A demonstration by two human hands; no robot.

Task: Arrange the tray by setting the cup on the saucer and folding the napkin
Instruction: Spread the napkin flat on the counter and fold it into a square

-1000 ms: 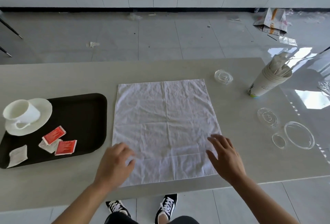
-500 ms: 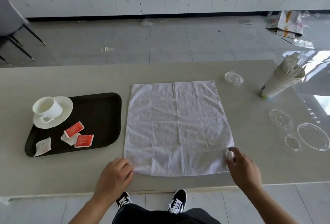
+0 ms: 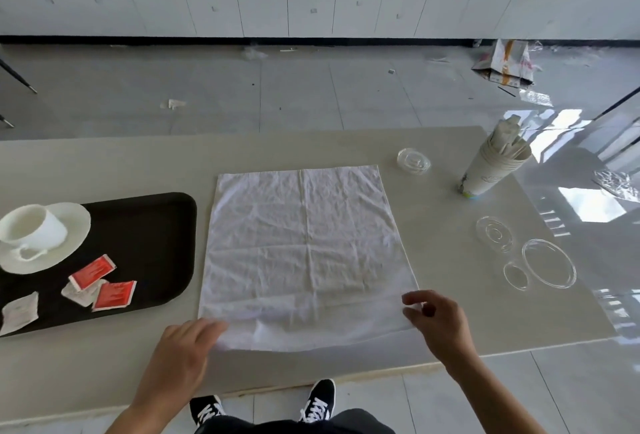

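Observation:
A white cloth napkin (image 3: pixel 304 253) lies spread flat in the middle of the beige table (image 3: pixel 104 170), creased into quarters. My left hand (image 3: pixel 180 357) grips its near-left corner. My right hand (image 3: pixel 440 322) pinches its near-right corner between thumb and fingers. The napkin's near edge is lifted slightly and casts a shadow. At the left, a white cup (image 3: pixel 34 229) stands upright on a white saucer (image 3: pixel 76 225) at the far left of a black tray (image 3: pixel 156 243).
Two red sachets (image 3: pixel 93 271) and white packets (image 3: pixel 19 312) lie on the tray. A paper cup holding sticks (image 3: pixel 491 170) stands at the back right. Several clear lids (image 3: pixel 549 267) lie on the right. The table's front edge runs just below my hands.
Both hands moved from resting on the napkin's near part to its two near corners and took hold. The near edge has come up a little. The camera view shifted.

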